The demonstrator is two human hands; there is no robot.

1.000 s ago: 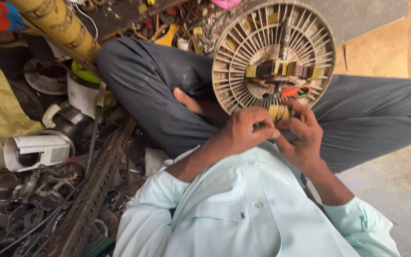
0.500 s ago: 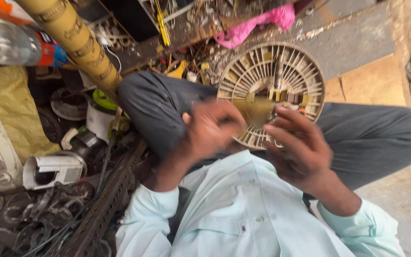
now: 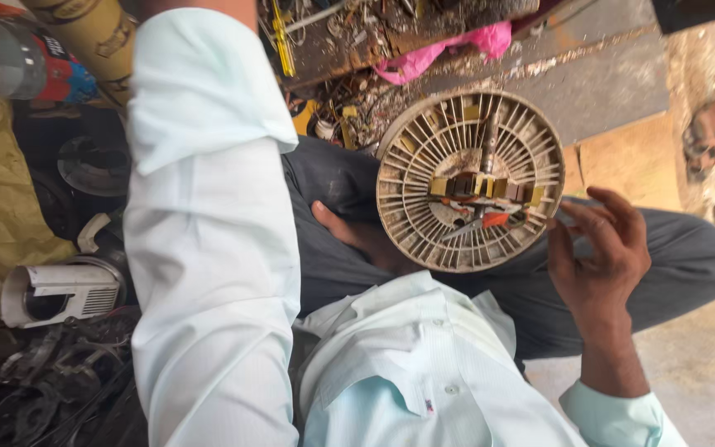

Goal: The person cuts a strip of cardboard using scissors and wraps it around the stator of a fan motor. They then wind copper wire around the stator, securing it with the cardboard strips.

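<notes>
Head view: my right hand (image 3: 602, 248) hangs loose-fingered, holding nothing, just at 3 o'clock of the round dirty beige ribbed motor disc (image 3: 471, 182); left sleeve (image 3: 208, 232) raised, its hand out of view.

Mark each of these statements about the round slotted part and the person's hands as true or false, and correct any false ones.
1. The round slotted disc rests on the person's lap. True.
2. The right hand grips a screwdriver. False: it is open and empty, beside the disc's rim.
3. The left hand is on the disc. False: the left sleeve reaches up out of view, so the hand is unseen.
4. A pink rag lies above the disc. True.
5. A white housing sits among the scrap at the left. True.
</notes>
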